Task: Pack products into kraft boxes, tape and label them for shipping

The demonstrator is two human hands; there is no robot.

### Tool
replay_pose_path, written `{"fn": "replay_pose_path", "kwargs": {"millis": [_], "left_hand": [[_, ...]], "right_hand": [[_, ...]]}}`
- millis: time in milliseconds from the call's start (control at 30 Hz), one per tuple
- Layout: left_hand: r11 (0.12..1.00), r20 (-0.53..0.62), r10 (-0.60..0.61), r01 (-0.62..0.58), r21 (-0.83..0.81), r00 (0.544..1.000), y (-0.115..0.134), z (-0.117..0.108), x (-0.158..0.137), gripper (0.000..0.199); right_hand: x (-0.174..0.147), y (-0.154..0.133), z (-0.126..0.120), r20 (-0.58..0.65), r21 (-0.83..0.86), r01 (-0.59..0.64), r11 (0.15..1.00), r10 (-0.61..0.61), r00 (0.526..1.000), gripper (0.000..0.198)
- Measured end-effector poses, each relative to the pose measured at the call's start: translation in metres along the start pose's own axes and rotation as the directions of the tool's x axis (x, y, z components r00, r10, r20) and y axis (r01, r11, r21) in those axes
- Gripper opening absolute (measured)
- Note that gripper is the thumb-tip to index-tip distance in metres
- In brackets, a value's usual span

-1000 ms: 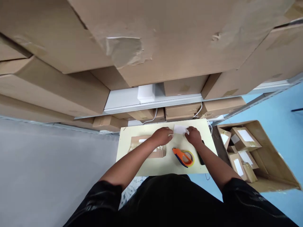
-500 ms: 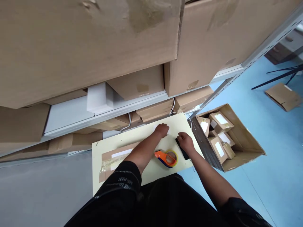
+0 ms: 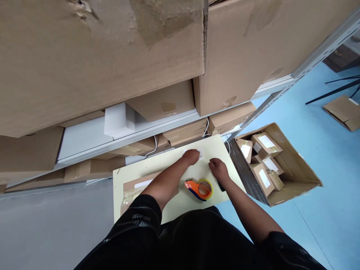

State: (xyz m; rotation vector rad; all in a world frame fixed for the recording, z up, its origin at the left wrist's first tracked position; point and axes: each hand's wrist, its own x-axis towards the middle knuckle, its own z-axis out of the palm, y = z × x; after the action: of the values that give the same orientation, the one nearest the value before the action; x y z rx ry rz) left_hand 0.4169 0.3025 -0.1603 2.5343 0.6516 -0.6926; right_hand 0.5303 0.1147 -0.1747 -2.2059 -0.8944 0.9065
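On the small cream table [image 3: 174,215], my left hand [image 3: 192,156] is closed over a white paper slip [image 3: 200,153], which shows at the sides of the fist. My right hand [image 3: 218,167] is closed to its right, fingers pressed together; anything inside them is hidden. A black phone-like slab [image 3: 221,186] lies partly under my right hand and wrist. Between my forearms sits an orange and blue tape dispenser [image 3: 199,189] with a yellow-rimmed roll. My left forearm partly covers a flat, taped cardboard piece [image 3: 132,186] with a white label.
Right of the table stands a large open carton [image 3: 302,165] with several small labelled boxes [image 3: 266,144] inside. Shelving [image 3: 174,122] with big cardboard boxes [image 3: 112,56] rises just beyond the table. A white cable [image 3: 154,146] hangs behind it. Another carton [image 3: 343,110] lies on the blue floor.
My right hand has shifted slightly left of the black slab. My left hand has turned a little over the slip and its forearm has lowered. The view has swung slightly.
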Motion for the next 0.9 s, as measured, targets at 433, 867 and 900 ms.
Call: {"fn": "replay_pose_path", "kwargs": {"millis": [433,867,900], "left_hand": [[0.973,-0.154,-0.212,0.194,-0.128,0.965,0.004,-0.018,-0.032,0.032],[0.562,-0.025,-0.686,0.507,-0.654,0.727,-0.073,-0.024,-0.102,0.026],[0.542,-0.023,-0.697,0.505,-0.672,0.717,-0.076,-0.022,-0.104,0.024]], "right_hand": [[-0.003,-0.014,0.009,0.058,-0.269,0.189,0.945,-0.18,0.982,0.028],[0.046,-0.086,0.088,0.41,-0.569,0.532,0.628,-0.344,0.845,0.059],[0.047,-0.088,0.091,0.41,-0.592,0.522,0.614,-0.329,0.851,0.06]]}}
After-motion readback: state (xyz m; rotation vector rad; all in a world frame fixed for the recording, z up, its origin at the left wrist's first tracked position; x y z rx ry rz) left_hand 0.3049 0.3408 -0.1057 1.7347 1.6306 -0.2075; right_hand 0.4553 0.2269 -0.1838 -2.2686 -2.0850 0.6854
